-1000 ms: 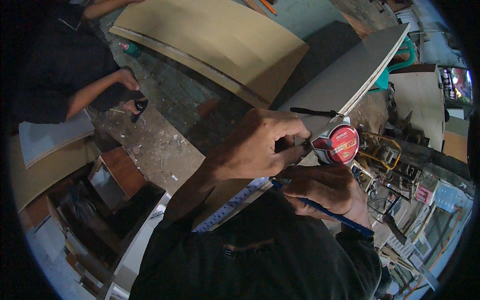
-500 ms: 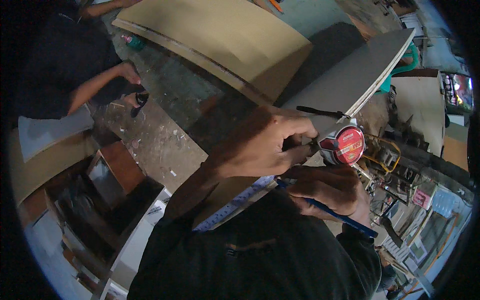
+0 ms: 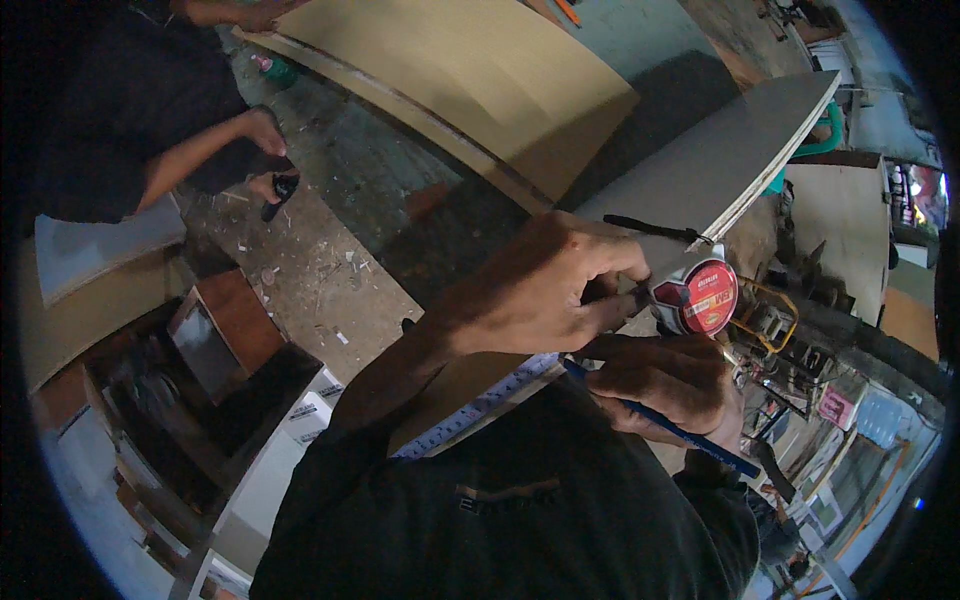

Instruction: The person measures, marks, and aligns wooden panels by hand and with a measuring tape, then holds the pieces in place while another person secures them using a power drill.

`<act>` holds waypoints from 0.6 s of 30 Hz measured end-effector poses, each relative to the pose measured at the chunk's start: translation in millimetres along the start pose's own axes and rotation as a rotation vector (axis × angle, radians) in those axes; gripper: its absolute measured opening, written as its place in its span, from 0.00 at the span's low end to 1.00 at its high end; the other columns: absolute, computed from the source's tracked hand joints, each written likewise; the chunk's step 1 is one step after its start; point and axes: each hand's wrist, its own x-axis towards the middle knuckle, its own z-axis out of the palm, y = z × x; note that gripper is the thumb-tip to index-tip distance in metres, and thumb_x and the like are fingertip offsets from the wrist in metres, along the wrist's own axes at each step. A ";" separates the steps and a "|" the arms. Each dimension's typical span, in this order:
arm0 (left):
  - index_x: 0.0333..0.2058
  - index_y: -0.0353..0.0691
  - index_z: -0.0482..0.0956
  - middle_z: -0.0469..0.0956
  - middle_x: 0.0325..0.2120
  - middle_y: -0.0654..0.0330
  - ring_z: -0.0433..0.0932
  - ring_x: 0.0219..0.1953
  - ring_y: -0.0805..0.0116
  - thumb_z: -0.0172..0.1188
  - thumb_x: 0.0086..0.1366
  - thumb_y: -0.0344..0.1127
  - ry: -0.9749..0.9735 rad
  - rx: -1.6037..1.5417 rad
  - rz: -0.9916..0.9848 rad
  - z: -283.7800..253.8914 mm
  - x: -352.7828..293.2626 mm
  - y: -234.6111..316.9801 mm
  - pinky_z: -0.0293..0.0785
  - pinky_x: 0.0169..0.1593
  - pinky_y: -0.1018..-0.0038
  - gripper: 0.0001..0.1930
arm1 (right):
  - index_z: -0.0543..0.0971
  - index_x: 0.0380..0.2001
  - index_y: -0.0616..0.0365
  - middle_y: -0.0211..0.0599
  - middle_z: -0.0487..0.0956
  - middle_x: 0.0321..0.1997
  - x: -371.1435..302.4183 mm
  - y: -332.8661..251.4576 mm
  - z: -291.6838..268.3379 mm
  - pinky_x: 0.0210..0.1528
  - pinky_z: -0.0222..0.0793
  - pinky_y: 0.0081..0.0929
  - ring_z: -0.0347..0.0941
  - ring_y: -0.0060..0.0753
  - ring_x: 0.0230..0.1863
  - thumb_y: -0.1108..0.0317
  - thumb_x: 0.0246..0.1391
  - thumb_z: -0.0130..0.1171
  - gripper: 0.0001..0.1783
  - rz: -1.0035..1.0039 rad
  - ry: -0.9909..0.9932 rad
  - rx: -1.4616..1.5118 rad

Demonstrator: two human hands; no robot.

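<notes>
My left hand (image 3: 550, 285) is closed, its thumb and fingers gripping the near side of a red and silver tape measure (image 3: 708, 297). A black wrist strap trails from the case. The pale tape blade (image 3: 480, 405) lies along the edge of a board, running toward my dark shirt; my left hand hides part of its length. Just below the case, my right hand (image 3: 670, 390) is closed around a slim blue pencil (image 3: 690, 437), whose front end comes close to the blade. Beyond my hands stretches a long grey board (image 3: 710, 150) with a pale edge.
Across a dark green surface lie tan panels (image 3: 480, 70). At the upper left a co-worker holds a small black object (image 3: 282, 188) and rests another hand by the panels. A brown open box (image 3: 235, 325) stands at left; a white cabinet edge (image 3: 255, 490) is below it.
Both hands keep their grips, with the tape measure and pencil almost where they were. The whole view has shifted slightly. The co-worker's black object has turned a little.
</notes>
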 end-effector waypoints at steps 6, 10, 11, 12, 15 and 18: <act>0.36 0.37 0.82 0.82 0.29 0.59 0.81 0.28 0.70 0.71 0.55 0.29 -0.009 0.037 -0.006 -1.1 -0.2 0.6 0.75 0.32 0.73 0.10 | 0.82 0.31 0.54 0.45 0.85 0.34 0.2 -1.0 -5.6 0.29 0.80 0.29 0.85 0.40 0.30 0.77 0.38 0.72 0.14 0.007 -0.060 -0.020; 0.36 0.37 0.82 0.81 0.29 0.59 0.82 0.28 0.71 0.71 0.55 0.29 -0.001 0.037 0.001 -1.7 0.0 1.4 0.75 0.32 0.72 0.10 | 0.82 0.31 0.54 0.46 0.85 0.34 0.2 2.7 -3.0 0.29 0.80 0.29 0.85 0.40 0.31 0.77 0.38 0.72 0.13 -0.032 -0.023 0.014; 0.36 0.37 0.82 0.81 0.29 0.59 0.82 0.28 0.71 0.71 0.55 0.29 -0.010 0.039 0.001 -1.7 -0.2 0.9 0.75 0.31 0.72 0.10 | 0.82 0.31 0.55 0.46 0.85 0.34 -0.2 2.3 -2.5 0.30 0.80 0.30 0.85 0.41 0.31 0.77 0.38 0.72 0.13 -0.040 -0.026 -0.005; 0.36 0.37 0.82 0.81 0.29 0.59 0.82 0.28 0.71 0.71 0.55 0.29 -0.012 0.040 0.000 -0.8 -0.4 -0.1 0.75 0.31 0.72 0.10 | 0.82 0.31 0.55 0.47 0.85 0.34 -0.7 2.8 -1.8 0.30 0.80 0.30 0.85 0.41 0.31 0.77 0.38 0.72 0.13 -0.048 -0.029 -0.022; 0.37 0.37 0.82 0.81 0.28 0.59 0.82 0.27 0.71 0.71 0.55 0.28 -0.007 -0.007 0.011 0.6 0.2 -0.3 0.74 0.31 0.73 0.11 | 0.82 0.31 0.54 0.47 0.85 0.33 -3.0 4.1 -2.2 0.31 0.81 0.30 0.85 0.41 0.32 0.78 0.37 0.71 0.14 -0.040 -0.048 0.014; 0.36 0.37 0.82 0.81 0.28 0.59 0.82 0.27 0.71 0.71 0.54 0.28 -0.001 0.049 0.017 0.3 1.8 4.0 0.74 0.31 0.73 0.11 | 0.82 0.31 0.55 0.46 0.85 0.33 -2.7 1.9 -2.1 0.31 0.81 0.30 0.85 0.42 0.32 0.79 0.38 0.70 0.14 -0.019 -0.002 0.017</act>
